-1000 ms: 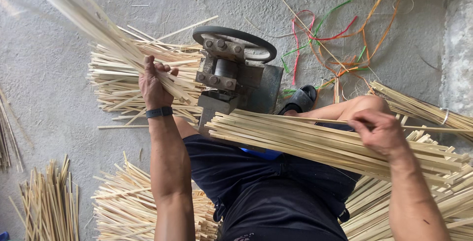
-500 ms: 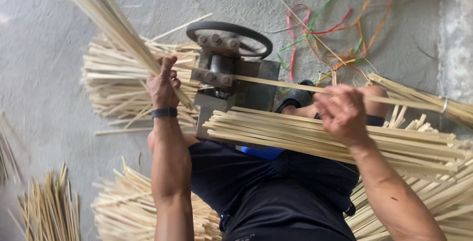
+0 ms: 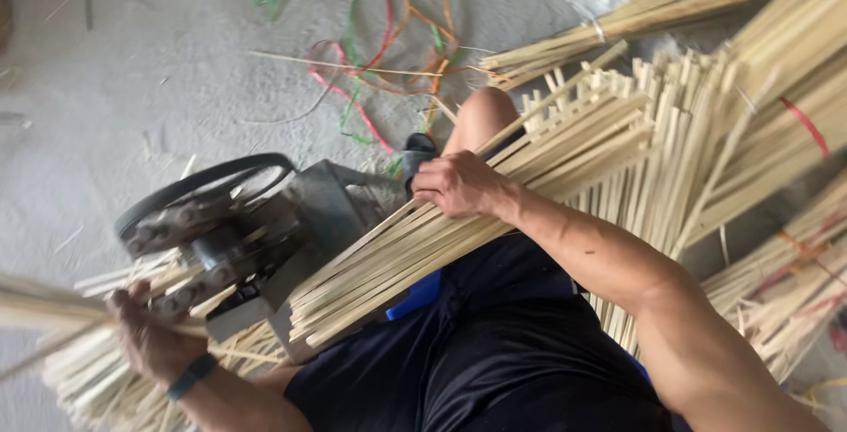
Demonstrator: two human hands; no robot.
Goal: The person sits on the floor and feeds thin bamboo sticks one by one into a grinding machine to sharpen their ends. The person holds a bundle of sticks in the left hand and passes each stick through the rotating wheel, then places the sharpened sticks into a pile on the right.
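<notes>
My right hand (image 3: 459,187) rests on a thick bundle of pale bamboo strips (image 3: 423,255) lying across my lap, its fingers curled over the top strips. My left hand (image 3: 150,339), with a dark wristband, is closed around a handful of bamboo strips (image 3: 44,308) that run off the left edge, blurred. Between the hands stands a small grey metal machine (image 3: 256,247) with a black belt wheel (image 3: 198,187) and bolted rollers. The bundle's cut ends point at the machine's body.
More bamboo strips lie heaped on the right (image 3: 706,141), with a tied bundle (image 3: 618,22) at the top. Processed strips are piled at lower left (image 3: 97,379). Coloured plastic strings (image 3: 379,61) litter the grey concrete floor (image 3: 132,70). My knee (image 3: 485,114) and a dark shoe (image 3: 419,151) are beside the machine.
The view has swung and zoomed toward the right pile. My left hand has dropped low with its strips, away from the machine's rollers. My right hand has shifted onto the lap bundle.
</notes>
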